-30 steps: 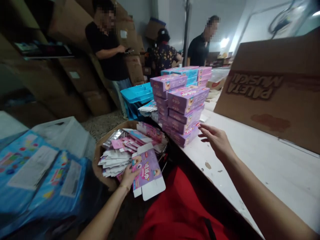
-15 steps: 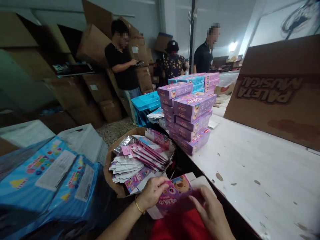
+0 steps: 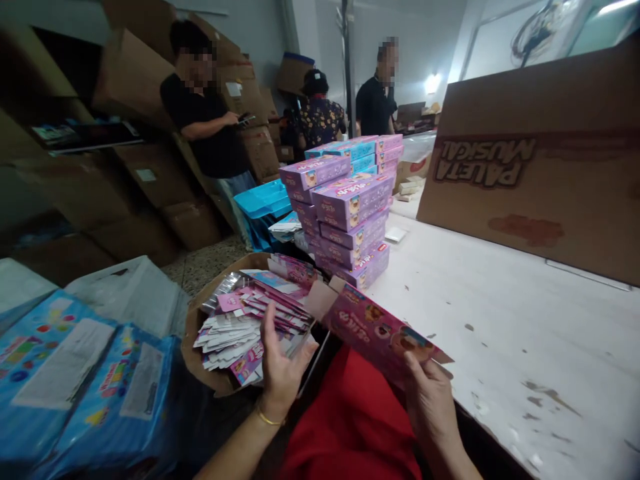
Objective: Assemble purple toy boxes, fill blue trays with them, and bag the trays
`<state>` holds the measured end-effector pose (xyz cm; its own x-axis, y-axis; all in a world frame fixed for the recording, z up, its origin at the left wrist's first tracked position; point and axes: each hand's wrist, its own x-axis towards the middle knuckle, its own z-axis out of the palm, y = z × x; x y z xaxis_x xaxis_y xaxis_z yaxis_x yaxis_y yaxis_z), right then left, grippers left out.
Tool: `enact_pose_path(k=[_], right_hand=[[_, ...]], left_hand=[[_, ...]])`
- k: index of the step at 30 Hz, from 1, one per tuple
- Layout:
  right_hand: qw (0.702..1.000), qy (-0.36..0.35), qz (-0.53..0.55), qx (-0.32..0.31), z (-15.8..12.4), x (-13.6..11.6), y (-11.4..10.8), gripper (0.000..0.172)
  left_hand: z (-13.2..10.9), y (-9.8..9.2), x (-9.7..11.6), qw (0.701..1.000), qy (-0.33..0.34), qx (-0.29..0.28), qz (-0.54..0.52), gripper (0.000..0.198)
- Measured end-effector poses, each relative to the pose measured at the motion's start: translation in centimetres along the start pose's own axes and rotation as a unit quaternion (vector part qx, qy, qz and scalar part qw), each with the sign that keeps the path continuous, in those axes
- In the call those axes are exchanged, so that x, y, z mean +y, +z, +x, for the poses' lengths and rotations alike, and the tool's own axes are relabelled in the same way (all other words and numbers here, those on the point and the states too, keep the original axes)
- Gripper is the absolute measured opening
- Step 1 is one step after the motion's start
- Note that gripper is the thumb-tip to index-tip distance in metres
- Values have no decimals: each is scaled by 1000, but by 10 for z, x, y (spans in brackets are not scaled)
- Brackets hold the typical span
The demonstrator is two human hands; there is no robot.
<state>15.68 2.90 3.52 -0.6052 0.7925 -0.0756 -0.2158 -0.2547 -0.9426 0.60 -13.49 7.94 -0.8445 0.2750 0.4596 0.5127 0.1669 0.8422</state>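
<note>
A purple-pink printed carton (image 3: 373, 323) with cartoon animals is gripped near its right end by my right hand (image 3: 430, 393). Its white end flaps stick out at the upper left. My left hand (image 3: 283, 363) is off the carton, palm up with thumb and fingers apart, and a gold bracelet circles its wrist. Just beyond that hand stands an open brown box (image 3: 193, 363), filled with flat folded cartons (image 3: 233, 340) in white, pink and purple. Stacked purple boxes (image 3: 353, 207) rise on the table past the held carton.
The white table (image 3: 450, 300) runs along the right, bearing a large brown carton (image 3: 490, 167). Blue printed packs (image 3: 75, 360) lie at lower left. A blue plastic tray (image 3: 263, 199) stands behind the stacks. Three people are in the background, one (image 3: 205, 133) holding a phone.
My left hand has let go of the carton and opened to its left. The carton, now in my right hand alone, has turned and looks opened out. The view has shifted right.
</note>
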Motion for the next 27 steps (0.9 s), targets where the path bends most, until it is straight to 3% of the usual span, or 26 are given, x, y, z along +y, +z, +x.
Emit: enact_pose_path(k=[1, 3, 5, 6, 9, 11, 13, 14, 16, 18, 20, 23, 25, 27], right_hand=[[1000, -2, 5, 12, -1, 0, 1, 33], [1000, 17, 4, -15, -5, 4, 7, 32], [998, 30, -6, -54, -12, 10, 13, 32], [996, 43, -11, -71, -15, 14, 14, 35], [979, 113, -68, -157, -23, 16, 4, 47], [968, 90, -161, -168, -25, 10, -10, 47], [969, -6, -233, -86, -25, 0, -22, 36], [968, -50, -242, -33, -24, -4, -25, 38], [975, -71, -210, 22, -22, -8, -23, 48], [987, -37, -151, 30, -21, -6, -14, 44], [994, -6, -105, 24, -20, 2, -5, 39], [996, -2, -90, 4, -17, 12, -4, 37], [989, -58, -132, 19, -12, 10, -11, 40], [951, -189, -230, 87, -5, 1, -20, 50]], left_hand=[[-3, 4, -4, 993, -84, -24, -75, 72], [-7, 18, -7, 940, -228, -113, -227, 52], [-8, 32, -2, 883, -295, -158, -328, 43], [-6, 38, 2, 872, -302, -157, -352, 40], [6, 46, 15, 889, -263, -134, -351, 34], [14, 45, 18, 917, -220, -129, -306, 33], [17, 44, 19, 934, -195, -161, -252, 33], [15, 45, 20, 933, -193, -196, -231, 34], [6, 50, 20, 923, -183, -268, -204, 34], [-8, 57, 21, 924, -156, -296, -183, 40], [-20, 60, 22, 936, -129, -287, -156, 52], [-26, 58, 23, 938, -126, -294, -131, 60], [-22, 55, 25, 926, -139, -322, -136, 48], [-15, 54, 26, 920, -136, -345, -127, 34]])
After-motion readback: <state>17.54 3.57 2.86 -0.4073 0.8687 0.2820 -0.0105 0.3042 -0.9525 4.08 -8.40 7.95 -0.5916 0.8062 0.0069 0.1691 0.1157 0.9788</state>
